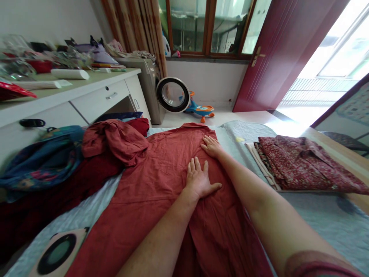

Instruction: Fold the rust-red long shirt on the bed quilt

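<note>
rust shirt (161, 181) spread flat on bed (317, 219), not yet folded | left hand (198, 181) open, palm on its middle | right hand (211, 146) open, flat farther up (neither grasps anything) | floral garment (300, 161) folded, right | clothes heap (72, 161) unfolded, left

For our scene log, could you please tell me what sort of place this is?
Likely a home bedroom: a rust-red garment spread on a bed, a washing machine, a cluttered desk.
</note>
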### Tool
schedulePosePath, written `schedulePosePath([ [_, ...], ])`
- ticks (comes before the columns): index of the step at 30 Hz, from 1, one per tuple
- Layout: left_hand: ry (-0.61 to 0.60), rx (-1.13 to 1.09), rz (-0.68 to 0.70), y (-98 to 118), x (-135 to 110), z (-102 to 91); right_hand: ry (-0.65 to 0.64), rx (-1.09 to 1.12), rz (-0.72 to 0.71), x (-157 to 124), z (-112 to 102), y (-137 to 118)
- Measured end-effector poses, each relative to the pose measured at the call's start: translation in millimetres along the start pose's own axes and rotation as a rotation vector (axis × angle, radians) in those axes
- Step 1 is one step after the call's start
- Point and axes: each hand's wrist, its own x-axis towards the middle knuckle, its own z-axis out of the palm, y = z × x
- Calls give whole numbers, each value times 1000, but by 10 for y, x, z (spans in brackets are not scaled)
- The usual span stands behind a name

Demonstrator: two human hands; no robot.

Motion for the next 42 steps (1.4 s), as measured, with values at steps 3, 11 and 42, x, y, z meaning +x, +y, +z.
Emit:
schedulePosePath([
  [3, -14, 7, 17, -13, 4, -9, -27, 26, -3, -66, -37, 6],
  [11, 18, 39, 21, -44, 39, 20, 54, 8, -83, -1016, 84, -87],
  [42, 127, -244, -195, -16, -940, -97, 265, 430, 220, -3597, -343, -711],
])
